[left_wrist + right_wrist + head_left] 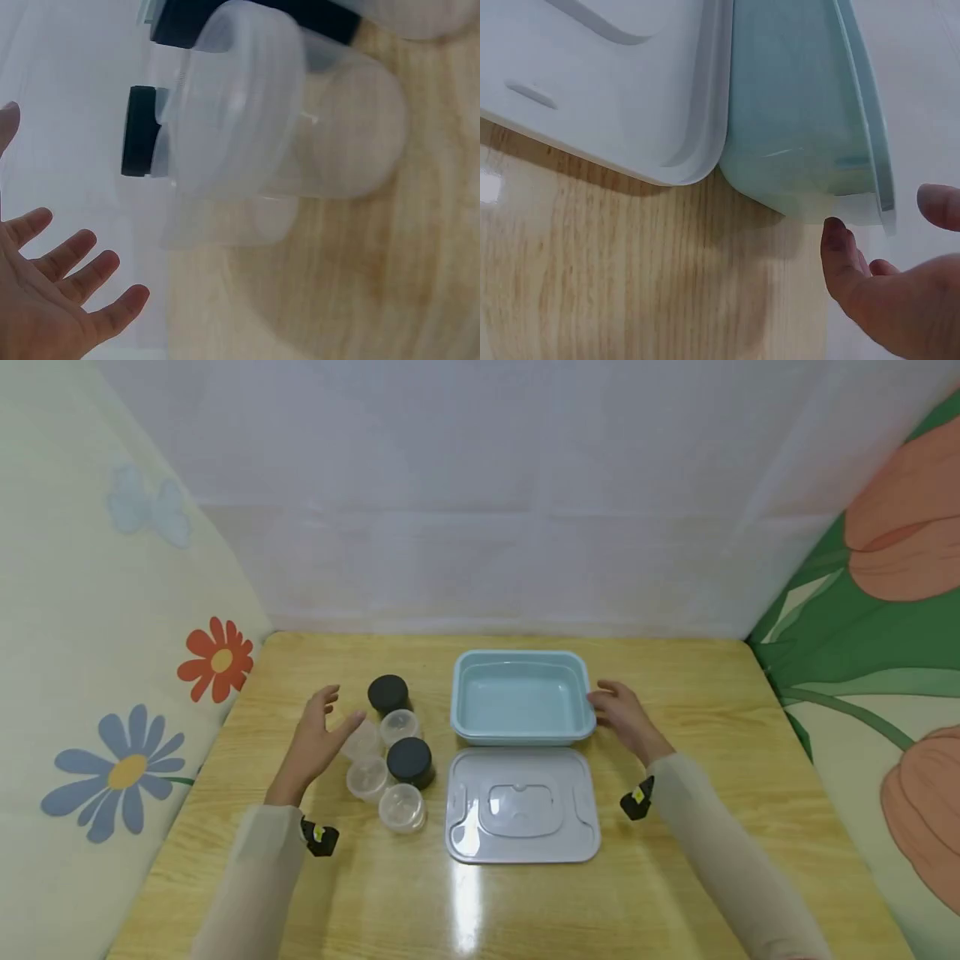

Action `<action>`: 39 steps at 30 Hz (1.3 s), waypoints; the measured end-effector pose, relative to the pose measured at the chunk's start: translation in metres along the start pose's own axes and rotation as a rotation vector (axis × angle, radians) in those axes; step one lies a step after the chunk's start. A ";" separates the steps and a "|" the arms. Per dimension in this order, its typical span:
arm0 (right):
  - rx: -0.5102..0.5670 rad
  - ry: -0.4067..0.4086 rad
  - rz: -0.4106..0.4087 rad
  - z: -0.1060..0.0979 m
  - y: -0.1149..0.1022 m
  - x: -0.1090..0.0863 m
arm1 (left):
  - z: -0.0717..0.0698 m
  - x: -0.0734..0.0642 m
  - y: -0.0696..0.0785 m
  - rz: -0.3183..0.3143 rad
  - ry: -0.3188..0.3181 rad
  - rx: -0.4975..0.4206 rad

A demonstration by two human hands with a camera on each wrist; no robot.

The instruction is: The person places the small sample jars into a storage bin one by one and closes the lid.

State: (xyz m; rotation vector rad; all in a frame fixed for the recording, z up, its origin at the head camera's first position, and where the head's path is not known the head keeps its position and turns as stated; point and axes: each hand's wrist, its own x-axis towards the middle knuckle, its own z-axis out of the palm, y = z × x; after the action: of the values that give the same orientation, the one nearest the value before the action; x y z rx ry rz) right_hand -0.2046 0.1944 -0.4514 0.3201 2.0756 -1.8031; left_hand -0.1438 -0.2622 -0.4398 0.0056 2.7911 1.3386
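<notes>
My left hand (313, 745) hovers at the left of a group of small clear jars, fingers spread and nothing held. Its thumb overlaps a clear jar (363, 742) in the head view. In the left wrist view, a frosted clear jar (240, 105) stands apart from the spread fingers (79, 255). Beside the right end of a light blue rectangular container (525, 697) is my right hand (628, 718), its fingertips right at the rim. The right wrist view has the thumb and fingers (840, 259) loosely parted around the container's corner. The container has no lid on.
A pale grey lid (523, 835) lies flat in front of the container. Two black-lidded jars (388, 693) stand among several clear ones. The wooden table (675, 893) meets a white cloth backdrop (510, 560) at the back, with flowered cloths at both sides.
</notes>
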 end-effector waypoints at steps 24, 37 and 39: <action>0.104 0.133 -0.009 0.009 0.012 -0.004 | 0.045 -0.055 -0.025 -0.105 0.157 -0.242; 0.100 0.151 0.016 0.008 0.013 -0.003 | 0.077 -0.082 -0.028 -0.112 0.209 -0.317; 0.100 0.138 0.024 0.009 0.014 -0.003 | 0.080 -0.085 -0.030 -0.124 0.214 -0.325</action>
State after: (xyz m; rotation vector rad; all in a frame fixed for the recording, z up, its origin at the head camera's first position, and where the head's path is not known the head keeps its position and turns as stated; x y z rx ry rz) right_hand -0.1954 0.1883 -0.4641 0.5077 2.0664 -1.9235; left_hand -0.0545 -0.2208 -0.5093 -0.3343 2.6406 1.8379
